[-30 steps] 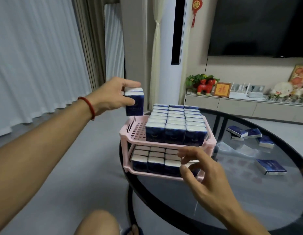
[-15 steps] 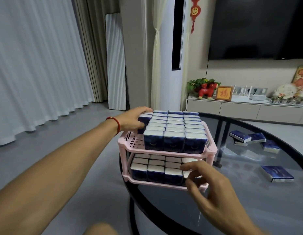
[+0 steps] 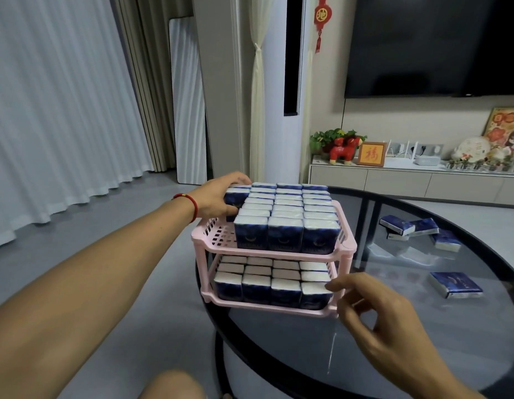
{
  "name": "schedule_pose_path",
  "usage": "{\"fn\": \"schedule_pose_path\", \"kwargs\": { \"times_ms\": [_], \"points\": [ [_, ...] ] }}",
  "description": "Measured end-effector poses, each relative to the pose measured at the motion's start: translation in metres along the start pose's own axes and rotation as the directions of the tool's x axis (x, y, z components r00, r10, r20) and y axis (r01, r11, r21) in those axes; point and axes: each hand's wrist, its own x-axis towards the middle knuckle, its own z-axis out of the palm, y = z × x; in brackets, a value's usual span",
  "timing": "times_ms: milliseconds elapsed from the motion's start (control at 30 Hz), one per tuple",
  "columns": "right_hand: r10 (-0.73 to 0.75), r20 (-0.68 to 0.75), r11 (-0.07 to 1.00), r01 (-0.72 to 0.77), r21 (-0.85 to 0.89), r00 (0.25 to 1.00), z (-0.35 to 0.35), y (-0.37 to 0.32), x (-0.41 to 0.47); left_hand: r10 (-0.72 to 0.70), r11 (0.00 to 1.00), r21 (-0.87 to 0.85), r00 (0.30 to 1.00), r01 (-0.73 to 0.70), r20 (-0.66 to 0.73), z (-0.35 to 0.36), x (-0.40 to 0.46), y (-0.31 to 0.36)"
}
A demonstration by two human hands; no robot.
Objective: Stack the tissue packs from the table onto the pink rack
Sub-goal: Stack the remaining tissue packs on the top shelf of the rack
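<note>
I see left hand [image 3: 221,197] gripping tissue pack [image 3: 235,195], upright, at top tier's back-left corner; right hand [image 3: 373,309] loosely curled, empty, beside pink rack [image 3: 347,243].

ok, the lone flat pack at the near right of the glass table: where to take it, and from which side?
Probably from above, pinching across its two long edges. The lone pack lies flat on the glass table, broad face up, clear of the other loose packs, so both long sides look open. The right hand is nearest.
</note>
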Motion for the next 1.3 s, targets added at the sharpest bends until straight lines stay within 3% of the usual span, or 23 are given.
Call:
{"fn": "schedule_pose_path", "kwargs": {
  "times_ms": [367, 433, 467, 533, 600, 667, 700, 800, 900, 967, 1033, 1133, 1167, 1233, 1300],
  "points": [
    [0.015, 0.069, 0.996, -0.009, -0.085, 0.997, -0.009, 0.013, -0.001, -0.076, 0.993, -0.083, 0.993, 0.083, 0.086, -0.007, -0.006, 0.008],
    [0.064, 0.051, 0.991, -0.058, -0.124, 0.997, -0.017, 0.025, 0.001, -0.098, 0.984, -0.147, 0.995, 0.098, 0.011, -0.012, -0.018, 0.018],
    [0.119, 0.031, 0.981, -0.113, -0.159, 0.992, -0.021, 0.036, 0.002, -0.101, 0.988, -0.125, 0.990, 0.089, -0.094, -0.015, -0.026, 0.024],
    [0.240, -0.036, 0.939, -0.242, -0.243, 0.970, -0.032, 0.070, 0.003, -0.011, 0.999, 0.039, 0.914, 0.030, -0.404, -0.016, -0.048, 0.039],
    [0.359, -0.132, 0.857, -0.382, -0.346, 0.924, -0.043, 0.111, 0.002, 0.161, 0.983, 0.170, 0.741, -0.064, -0.652, -0.004, -0.076, 0.064],
    [0.459, -0.223, 0.706, -0.505, -0.497, 0.860, -0.055, 0.147, 0.000, 0.292, 0.956, 0.218, 0.600, -0.194, -0.745, 0.019, -0.105, 0.098],
    [0.503, -0.248, 0.623, -0.546, -0.560, 0.828, -0.062, 0.161, -0.001, 0.353, 0.933, 0.230, 0.569, -0.278, -0.743, 0.037, -0.115, 0.115],
    [0.600, -0.236, 0.498, -0.588, -0.637, 0.764, -0.076, 0.193, -0.007, 0.513, 0.819, 0.129, 0.613, -0.559, -0.602, 0.103, -0.132, 0.156],
    [0.622, -0.212, 0.512, -0.597, -0.618, 0.754, -0.082, 0.210, -0.012, 0.564, 0.787, -0.064, 0.757, -0.614, -0.329, 0.171, -0.122, 0.175],
    [0.611, -0.228, 0.539, -0.609, -0.582, 0.758, -0.081, 0.208, -0.010, 0.492, 0.839, -0.194, 0.861, -0.508, -0.126, 0.207, -0.106, 0.181],
    [0.613, -0.232, 0.587, -0.632, -0.506, 0.755, -0.075, 0.198, -0.007, 0.336, 0.906, -0.291, 0.941, -0.309, 0.047, 0.235, -0.087, 0.187],
    [0.552, -0.236, 0.674, -0.595, -0.438, 0.799, -0.066, 0.183, -0.005, 0.024, 0.901, -0.430, 0.982, 0.060, 0.188, 0.263, -0.057, 0.200],
    [0.526, -0.237, 0.716, -0.576, -0.395, 0.817, -0.064, 0.178, -0.006, -0.057, 0.820, -0.542, 0.967, 0.187, 0.249, 0.271, -0.048, 0.204],
    [0.502, -0.182, 0.801, -0.534, -0.270, 0.846, -0.062, 0.165, -0.009, -0.103, 0.545, -0.749, 0.917, 0.377, 0.386, 0.284, -0.035, 0.215],
    [0.464, -0.045, 0.853, -0.460, -0.248, 0.885, -0.063, 0.157, -0.015, -0.129, 0.278, -0.840, 0.885, 0.465, 0.447, 0.298, -0.025, 0.222]
  ]
}}
